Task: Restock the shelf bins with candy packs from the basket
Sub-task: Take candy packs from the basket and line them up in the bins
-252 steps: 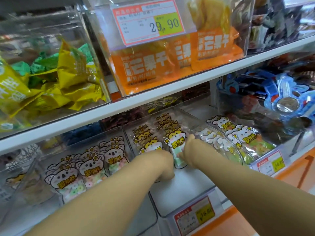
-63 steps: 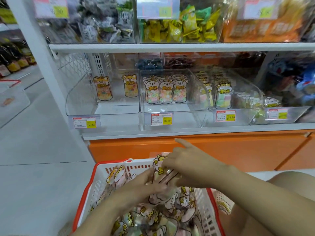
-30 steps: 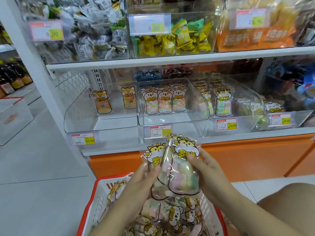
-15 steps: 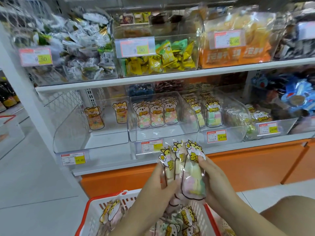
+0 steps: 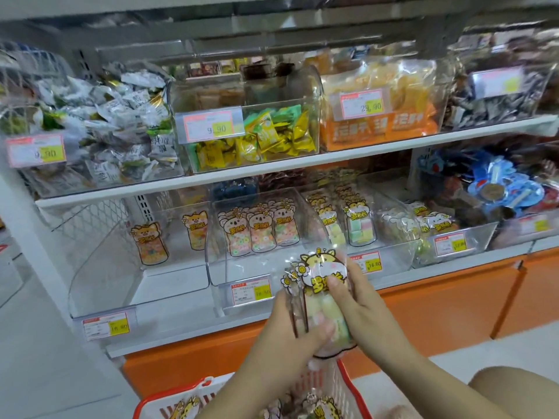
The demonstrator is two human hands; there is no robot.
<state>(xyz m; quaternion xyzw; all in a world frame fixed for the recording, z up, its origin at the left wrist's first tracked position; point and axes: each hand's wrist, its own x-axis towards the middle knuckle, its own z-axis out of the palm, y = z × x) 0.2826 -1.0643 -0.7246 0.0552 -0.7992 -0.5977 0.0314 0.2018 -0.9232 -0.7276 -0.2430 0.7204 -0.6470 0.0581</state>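
Left hand (image 5: 289, 337) and right hand (image 5: 361, 303): both clamped on one stack of clear plastic candy packs (image 5: 322, 269) with yellow tiger-head tops and pastel cubes inside. The left hand grips the lower half from the left, thumb across the front. The right hand grips the upper half from the right, thumb over the yellow lettering. Pack count in the stack: cannot tell; several edges show at its left side.

Position: the stack is held in the air above the white slatted plastic basket with a red rim (image 5: 208, 381), in front of the lower white shelf (image 5: 187, 334). More tiger packs (image 5: 323, 409) lie in the basket.

Surroundings: a row of clear plastic bins stands on the lower shelf.
- Left bin (image 5: 99, 267): two orange fox packs, upright at the back.
- Koala bin (image 5: 230, 276): three koala packs in the front row.
- Tiger bin (image 5: 393, 255): rows of packs like the held ones.
- Far bin (image 5: 478, 237): white-animal packs.

Obstruction: the stack and right hand cover the tiger bin's left front corner and the edge of its red-and-yellow price tag (image 5: 370, 264).

The upper white shelf (image 5: 302, 164) carries bins of wrapped sweets and orange bags. An orange panel (image 5: 438, 300) runs below the lower shelf. A bare knee (image 5: 514, 391) shows at lower right.

Orientation: the stack's long axis is near upright, with the top leaning slightly left. The tiger-head end points up toward the shelf, the bottom end points down at the basket, and the printed face is toward the camera.
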